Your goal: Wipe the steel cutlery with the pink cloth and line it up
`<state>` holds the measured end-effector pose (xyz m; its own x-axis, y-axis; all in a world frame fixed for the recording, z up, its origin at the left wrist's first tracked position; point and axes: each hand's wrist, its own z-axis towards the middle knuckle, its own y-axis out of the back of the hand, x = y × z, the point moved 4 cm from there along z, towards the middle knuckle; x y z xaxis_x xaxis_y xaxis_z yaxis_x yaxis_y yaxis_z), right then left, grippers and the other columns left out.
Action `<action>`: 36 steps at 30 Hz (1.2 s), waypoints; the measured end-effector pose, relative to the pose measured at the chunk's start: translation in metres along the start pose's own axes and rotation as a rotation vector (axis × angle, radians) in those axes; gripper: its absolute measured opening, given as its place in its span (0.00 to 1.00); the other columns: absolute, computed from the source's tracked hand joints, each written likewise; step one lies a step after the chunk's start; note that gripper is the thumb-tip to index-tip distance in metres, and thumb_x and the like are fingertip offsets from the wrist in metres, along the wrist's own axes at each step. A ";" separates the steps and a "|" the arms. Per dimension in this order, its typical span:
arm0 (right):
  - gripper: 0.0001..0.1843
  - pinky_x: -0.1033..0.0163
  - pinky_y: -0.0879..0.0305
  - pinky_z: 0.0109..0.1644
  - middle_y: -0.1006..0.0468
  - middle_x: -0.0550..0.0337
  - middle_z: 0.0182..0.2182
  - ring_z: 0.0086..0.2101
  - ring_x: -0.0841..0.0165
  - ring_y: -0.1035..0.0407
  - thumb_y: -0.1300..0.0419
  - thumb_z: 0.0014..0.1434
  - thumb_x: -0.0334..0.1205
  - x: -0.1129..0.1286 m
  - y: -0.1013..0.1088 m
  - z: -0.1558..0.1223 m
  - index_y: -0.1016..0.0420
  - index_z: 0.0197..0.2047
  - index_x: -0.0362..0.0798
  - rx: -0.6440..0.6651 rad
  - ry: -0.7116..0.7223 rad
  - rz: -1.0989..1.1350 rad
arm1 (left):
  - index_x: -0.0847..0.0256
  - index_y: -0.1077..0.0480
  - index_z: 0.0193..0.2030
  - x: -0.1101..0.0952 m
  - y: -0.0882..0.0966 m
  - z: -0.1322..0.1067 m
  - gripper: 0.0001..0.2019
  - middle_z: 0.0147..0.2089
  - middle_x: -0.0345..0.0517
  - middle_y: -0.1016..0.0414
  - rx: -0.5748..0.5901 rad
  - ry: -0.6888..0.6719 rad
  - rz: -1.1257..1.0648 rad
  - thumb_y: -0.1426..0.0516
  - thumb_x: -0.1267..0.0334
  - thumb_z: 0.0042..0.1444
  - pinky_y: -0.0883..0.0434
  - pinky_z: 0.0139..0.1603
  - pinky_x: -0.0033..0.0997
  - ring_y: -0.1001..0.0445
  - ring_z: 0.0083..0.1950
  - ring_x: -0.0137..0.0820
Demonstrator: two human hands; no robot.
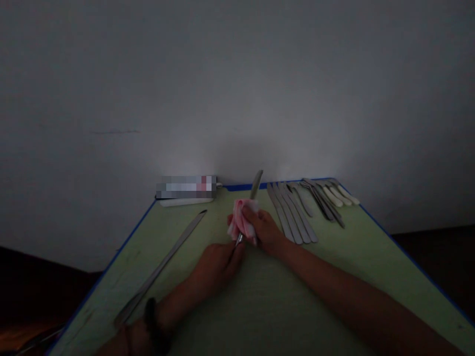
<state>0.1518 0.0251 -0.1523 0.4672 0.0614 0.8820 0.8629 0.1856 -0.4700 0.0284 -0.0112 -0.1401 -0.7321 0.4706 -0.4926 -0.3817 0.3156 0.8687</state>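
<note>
A table knife (256,185) points up and away from me over the middle of the table. My left hand (220,259) is closed round its handle. Wrapped about the knife's middle is a pink and white cloth (243,217), and my right hand (265,227) pinches the cloth against the metal. The blade's tip shows above the cloth. To the left, another long knife (166,262) lies slantwise beside my left forearm. Several table knives (293,217) lie side by side to the right of my right hand.
Dark-looking cutlery (321,200) and several white-handled pieces (339,195) lie at the back right. A blurred-out packet (187,187) sits on a white object (185,201) at the back left. The green table (297,306) has blue edging and meets a grey wall (237,89).
</note>
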 end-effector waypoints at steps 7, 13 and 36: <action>0.25 0.66 0.34 0.26 0.20 0.55 0.27 0.24 0.69 0.28 0.39 0.53 0.60 0.004 0.006 0.004 0.22 0.31 0.43 -0.172 -0.012 0.146 | 0.60 0.42 0.24 -0.005 -0.002 -0.008 0.22 0.21 0.39 0.38 0.070 -0.178 0.090 0.63 0.56 0.66 0.44 0.27 0.27 0.39 0.21 0.25; 0.18 0.68 0.32 0.25 0.20 0.59 0.28 0.26 0.71 0.27 0.44 0.62 0.53 0.037 0.034 0.017 0.25 0.35 0.46 -0.459 0.081 0.297 | 0.61 0.36 0.27 -0.013 0.002 -0.016 0.24 0.24 0.40 0.33 0.121 -0.301 0.126 0.64 0.56 0.68 0.39 0.31 0.27 0.35 0.24 0.25; 0.31 0.66 0.43 0.22 0.27 0.57 0.17 0.19 0.71 0.35 0.47 0.56 0.66 0.008 -0.002 -0.008 0.26 0.23 0.44 -0.326 0.044 0.009 | 0.61 0.40 0.24 -0.004 0.004 -0.003 0.24 0.21 0.36 0.40 0.103 -0.105 -0.265 0.62 0.52 0.66 0.44 0.26 0.26 0.41 0.22 0.23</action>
<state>0.1556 0.0179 -0.1442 0.4766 0.0178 0.8789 0.8717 -0.1391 -0.4699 0.0277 -0.0146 -0.1343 -0.5499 0.4415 -0.7090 -0.4886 0.5185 0.7018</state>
